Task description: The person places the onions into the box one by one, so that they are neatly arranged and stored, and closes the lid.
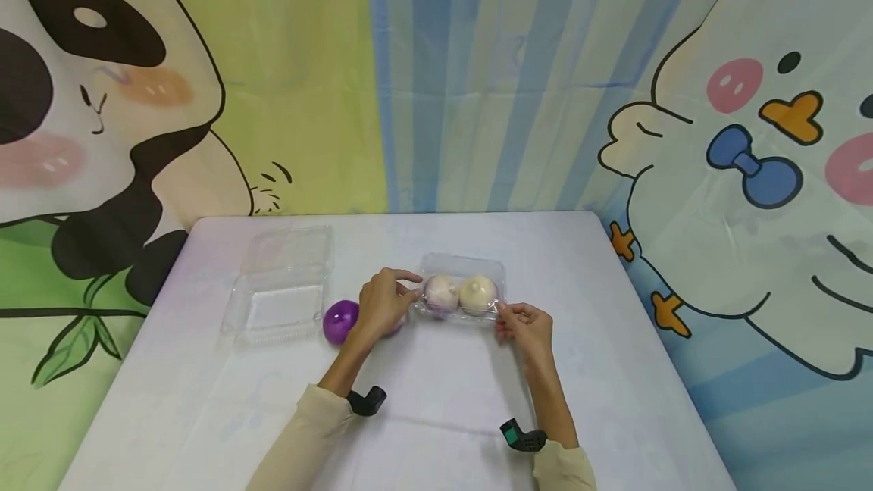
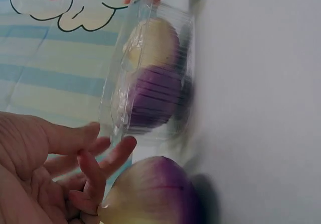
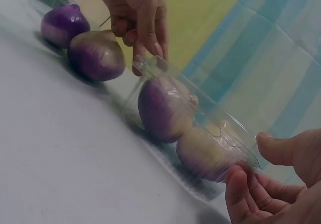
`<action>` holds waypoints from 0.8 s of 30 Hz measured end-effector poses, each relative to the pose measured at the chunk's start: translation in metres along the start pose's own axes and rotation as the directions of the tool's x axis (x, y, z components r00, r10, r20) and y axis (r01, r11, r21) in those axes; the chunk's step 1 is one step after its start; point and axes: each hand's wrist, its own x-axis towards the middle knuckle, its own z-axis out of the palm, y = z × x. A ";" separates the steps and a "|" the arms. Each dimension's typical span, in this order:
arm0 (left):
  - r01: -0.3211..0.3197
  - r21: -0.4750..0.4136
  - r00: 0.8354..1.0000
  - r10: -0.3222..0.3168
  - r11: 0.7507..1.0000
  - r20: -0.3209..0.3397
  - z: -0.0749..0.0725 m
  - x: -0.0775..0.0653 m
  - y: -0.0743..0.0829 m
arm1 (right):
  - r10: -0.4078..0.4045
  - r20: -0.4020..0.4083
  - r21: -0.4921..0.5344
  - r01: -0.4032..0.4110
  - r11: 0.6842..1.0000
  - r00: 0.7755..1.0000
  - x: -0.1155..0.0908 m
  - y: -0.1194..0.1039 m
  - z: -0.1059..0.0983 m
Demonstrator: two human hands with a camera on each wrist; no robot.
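Over there the clear box [image 1: 470, 262] sits just left of the right hand [image 1: 530, 328], which pinches its end — and runs lengthwise to the left hand [image 1: 380, 303], whose fingers meet the other end; whether those pinch too, I can't tell.

The left arm [image 1: 349, 362] and right arm [image 1: 554, 404] reach forward and lean in toward each other. The left hand [image 1: 383, 301] is a bit farther ahead than the right hand [image 1: 528, 326]. The hands are apart. Each one pinches with its thumb and bent fingers.
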 end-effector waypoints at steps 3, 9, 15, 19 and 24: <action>0.024 0.056 0.999 -0.022 0.998 -0.025 0.003 0.002 0.003 | 0.011 -0.020 0.036 -0.010 0.999 1.000 0.001 0.002 -0.002; 0.015 0.168 1.000 -0.013 0.986 -0.013 0.004 0.005 0.013 | 0.005 -0.032 0.103 -0.002 0.995 0.999 0.002 0.004 -0.006; 0.013 0.156 0.993 -0.032 0.988 0.115 0.003 0.006 0.016 | 0.012 -0.021 0.145 -0.009 0.989 1.000 0.003 0.005 -0.012; 0.020 0.107 0.984 -0.039 0.994 0.175 0.003 0.008 0.016 | 0.006 -0.008 0.156 -0.005 0.988 1.000 0.003 0.005 -0.014; 0.062 0.098 0.975 -0.081 0.993 0.205 0.003 0.010 0.018 | 0.018 0.024 0.138 -0.021 0.990 1.000 0.001 0.003 -0.020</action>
